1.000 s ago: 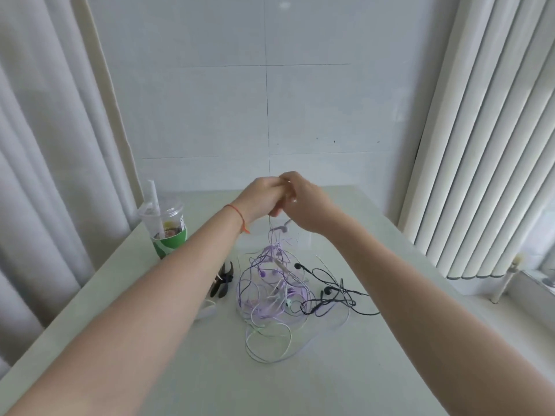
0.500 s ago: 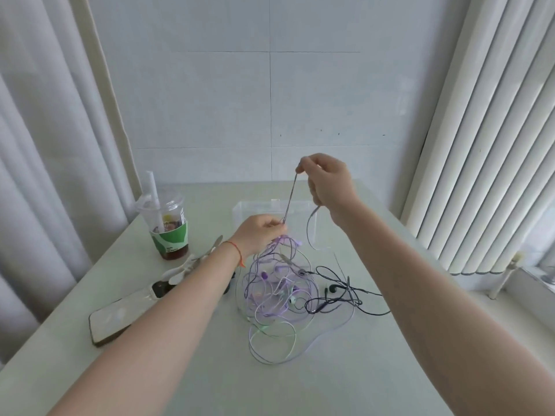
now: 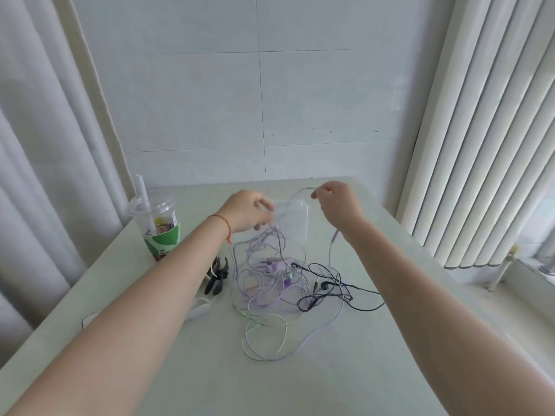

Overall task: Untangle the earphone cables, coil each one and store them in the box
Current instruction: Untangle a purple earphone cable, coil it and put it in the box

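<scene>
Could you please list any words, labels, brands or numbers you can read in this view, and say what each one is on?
No text here can be read.
Drink cup: its green and white sleeve bears a small line of print near the bottom, too small and blurred to read.
The clear box, the earphone cables and the table show no lettering.

Lilac, white and black are seen in the earphone cables [image 3: 271,274], tangled on the pale green desk [image 3: 315,382]. The cup [image 3: 159,226] is wrapped in a green-and-white sleeve, and a red string [image 3: 224,225] is worn at the left wrist.
</scene>
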`<state>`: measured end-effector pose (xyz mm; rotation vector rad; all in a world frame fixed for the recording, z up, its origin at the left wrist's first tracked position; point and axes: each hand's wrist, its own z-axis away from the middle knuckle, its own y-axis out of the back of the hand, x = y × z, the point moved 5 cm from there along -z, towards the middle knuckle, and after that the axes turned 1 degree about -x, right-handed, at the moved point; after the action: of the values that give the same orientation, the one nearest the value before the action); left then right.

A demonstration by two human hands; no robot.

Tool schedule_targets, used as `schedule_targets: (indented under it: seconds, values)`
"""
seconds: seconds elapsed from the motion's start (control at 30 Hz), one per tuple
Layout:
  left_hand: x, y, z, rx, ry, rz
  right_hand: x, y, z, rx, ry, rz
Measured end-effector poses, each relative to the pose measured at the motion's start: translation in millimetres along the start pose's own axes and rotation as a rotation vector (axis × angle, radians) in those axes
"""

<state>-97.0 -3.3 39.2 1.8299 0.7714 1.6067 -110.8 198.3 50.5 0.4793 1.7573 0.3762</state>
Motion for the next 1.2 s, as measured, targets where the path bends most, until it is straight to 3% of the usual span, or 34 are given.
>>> schedule_targets:
  seconds: [0.07, 0.17, 0.27, 0.4, 0.47, 0.53, 0.67, 0.87, 0.97, 1.1, 1.2]
  values:
    - [-10, -10, 6, -0.064, 0.054, 0.059, -6, 9, 0, 0.113, 0.021, -0.132]
    - [-26, -17, 11, 0.01, 0.155, 0.204, -9, 16, 2, 0.178, 0.02, -0.214]
    - [-33, -25, 15, 0.039, 0.193, 0.247, -13, 10, 3, 0.046, 0.015, -0.153]
    - [-8, -34, 17, -0.005, 0.049, 0.303, -21, -6, 12, -0.171, 0.064, 0.02]
    - [2, -43, 17, -0.048, -0.005, 0.246, -31, -10, 19, -0.205, 0.121, -0.038]
    - [-2, -52, 15, -0.062, 0.002, 0.192, -40, -6, 22, -0.137, 0.175, -0.235]
    - [-31, -54, 16, 0.008, 0.119, 0.32, -35, 9, 10, 0.065, 0.116, -0.458]
    - [-66, -39, 17, 0.291, 0.357, 0.701, 7, -6, -1, -0.07, -0.126, -0.138]
    - [-67, -31, 15, 0.357, 0.32, 0.517, 12, -13, 3, -0.173, -0.103, -0.088]
    - [-60, -32, 5, 0.228, 0.178, 0.079, 8, -23, -2, -0.267, -0.033, -0.133]
    - [-60, -37, -1, 0.256, 0.144, 0.1, 10, -34, -11, -0.27, -0.011, -0.135]
